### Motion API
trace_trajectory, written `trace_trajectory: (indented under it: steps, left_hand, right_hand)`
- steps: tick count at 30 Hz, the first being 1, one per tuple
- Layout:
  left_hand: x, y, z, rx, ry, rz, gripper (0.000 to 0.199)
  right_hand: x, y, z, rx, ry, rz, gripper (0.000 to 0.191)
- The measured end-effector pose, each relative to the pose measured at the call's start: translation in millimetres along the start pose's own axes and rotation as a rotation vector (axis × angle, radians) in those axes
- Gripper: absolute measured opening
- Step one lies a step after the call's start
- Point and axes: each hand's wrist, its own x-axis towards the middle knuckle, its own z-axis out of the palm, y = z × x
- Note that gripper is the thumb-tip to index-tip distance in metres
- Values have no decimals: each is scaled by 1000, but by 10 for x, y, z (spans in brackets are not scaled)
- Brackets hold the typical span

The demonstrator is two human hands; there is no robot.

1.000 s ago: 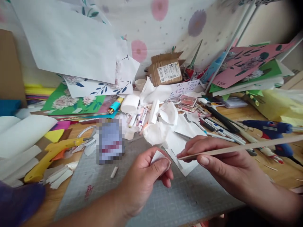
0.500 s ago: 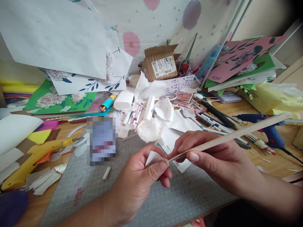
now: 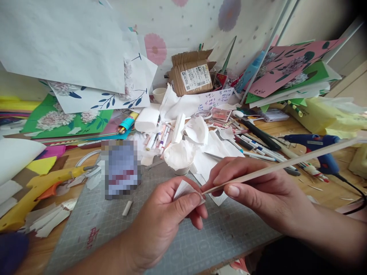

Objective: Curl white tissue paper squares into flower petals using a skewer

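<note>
Between thumb and fingers, my left hand (image 3: 173,217) pinches a small piece of white paper (image 3: 183,190) above the cutting mat. My right hand (image 3: 255,191) grips a long, thin, pale strip (image 3: 289,162), which looks like wood or stiff paper. The strip slants up to the right, and its lower tip touches the paper at my left thumb. Just beyond my hands stands a paper cup (image 3: 180,156) with crumpled white tissue in it. What the fingers of my left hand do behind the paper is partly hidden.
A grey cutting mat (image 3: 114,229) lies below my hands. To the left is a yellow glue gun (image 3: 37,194); to the right, a blue glue gun (image 3: 315,147) with a cord. Markers (image 3: 255,145), a cardboard box (image 3: 190,74) and decorated paper sheets (image 3: 289,68) crowd the back.
The view has shifted slightly, so the background sits a little further left. Both hands keep their holds; the strip now slants slightly less steeply.
</note>
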Motion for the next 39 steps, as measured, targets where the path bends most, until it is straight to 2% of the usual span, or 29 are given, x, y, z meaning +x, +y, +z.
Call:
trace_trajectory:
  steps: [8,20,39]
  left_hand:
    - [0,-7,-7,9,-2,21,14]
    - [-4,-14,-24,38,-22,30,15]
    - [-7,-32,-12,69,-48,31,14]
  right_hand:
    - [-19,-32,-3,-77,-10,-15,9]
    - [-32,-57,15,-27,-23,-12,10]
    - [-76,-110,-4,-165,-33,-4,9]
